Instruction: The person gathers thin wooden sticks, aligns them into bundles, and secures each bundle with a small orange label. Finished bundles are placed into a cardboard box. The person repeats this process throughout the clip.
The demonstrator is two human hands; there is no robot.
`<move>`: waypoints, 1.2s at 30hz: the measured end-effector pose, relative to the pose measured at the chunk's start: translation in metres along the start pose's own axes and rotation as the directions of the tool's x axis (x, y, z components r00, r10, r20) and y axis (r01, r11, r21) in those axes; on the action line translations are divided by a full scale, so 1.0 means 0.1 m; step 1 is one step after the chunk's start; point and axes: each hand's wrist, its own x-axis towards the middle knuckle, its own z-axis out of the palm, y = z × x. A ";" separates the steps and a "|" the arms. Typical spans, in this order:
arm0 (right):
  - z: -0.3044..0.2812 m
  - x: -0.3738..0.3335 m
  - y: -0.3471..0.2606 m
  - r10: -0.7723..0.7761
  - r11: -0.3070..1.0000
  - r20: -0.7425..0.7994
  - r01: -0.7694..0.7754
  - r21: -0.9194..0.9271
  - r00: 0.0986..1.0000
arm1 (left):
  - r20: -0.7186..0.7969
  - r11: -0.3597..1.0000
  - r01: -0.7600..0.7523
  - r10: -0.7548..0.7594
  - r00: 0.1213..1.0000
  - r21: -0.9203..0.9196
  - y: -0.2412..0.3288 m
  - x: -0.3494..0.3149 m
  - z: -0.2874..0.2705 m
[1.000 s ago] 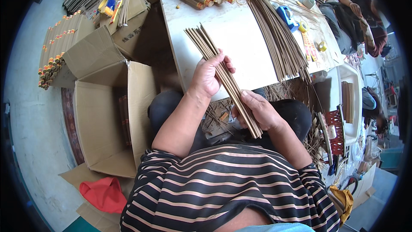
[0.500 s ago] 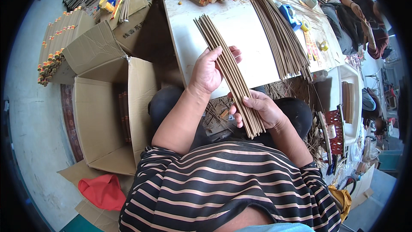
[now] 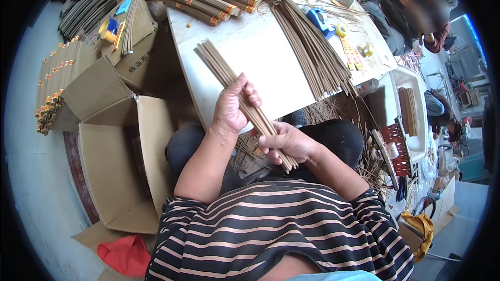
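Seemingly brittle, the sticks (image 3: pixel 217 64) are clasped by left hand (image 3: pixel 230 108) and right hand (image 3: pixel 289 142) over the table edge (image 3: pixel 281 112); mid-length should be supported.

Head view: camera is riding on the head, left one of a fisheye pair, and is looking steeply down and forward. Striped shirt (image 3: pixel 276 224) is filling the lower middle, close to the lens; forearms (image 3: pixel 203 164) are rising from it. Left hand (image 3: pixel 233 106) and right hand (image 3: pixel 288 143) are lying near mid-frame, close in, by the near left corner of the table (image 3: pixel 255 41). Its near edge is crossing aslant; its far end is reaching the frame top. Box (image 3: pixel 112 177), off the left edge, and tub (image 3: pixel 425 99), past the near right corner, are sitting toward the dark, bending rim.
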 end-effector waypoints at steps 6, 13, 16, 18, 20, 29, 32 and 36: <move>-0.03 -0.22 -0.30 0.046 0.771 -0.160 -0.137 -0.622 0.986 | -0.236 0.981 -0.192 0.184 0.954 -0.013 0.24 0.09 -0.09; -0.75 -0.13 -1.03 -0.678 0.195 -0.457 -0.458 -0.867 0.576 | -0.237 0.972 -0.223 0.200 0.951 -0.072 0.36 0.08 -0.07; -0.87 0.04 -1.13 -0.616 -0.043 -0.537 -0.705 -0.707 0.577 | -0.233 0.983 -0.168 0.146 0.961 -0.076 0.29 0.10 -0.05; -0.88 0.09 -1.15 -0.597 -0.131 -0.521 -0.715 -0.687 0.610 | -0.202 0.985 -0.152 0.133 0.970 -0.078 0.27 0.11 -0.08; -0.86 0.14 -1.17 -0.560 -0.173 -0.521 -0.706 -0.687 0.644 | -0.194 0.989 -0.126 0.108 0.975 -0.083 0.27 0.11 -0.10; -1.00 0.38 -1.25 -0.552 -0.199 -0.572 -0.762 -0.616 0.606 | -0.224 0.995 -0.071 0.054 0.973 -0.070 0.21 0.10 -0.05; -0.97 0.38 -1.23 -0.553 -0.216 -0.571 -0.766 -0.605 0.607 | -0.232 0.994 -0.064 0.042 0.972 -0.089 0.21 0.10 -0.05; -0.95 0.35 -1.22 -0.582 -0.226 -0.533 -0.752 -0.619 0.613 | -0.210 0.990 -0.058 0.030 0.977 -0.129 0.20 0.11 -0.10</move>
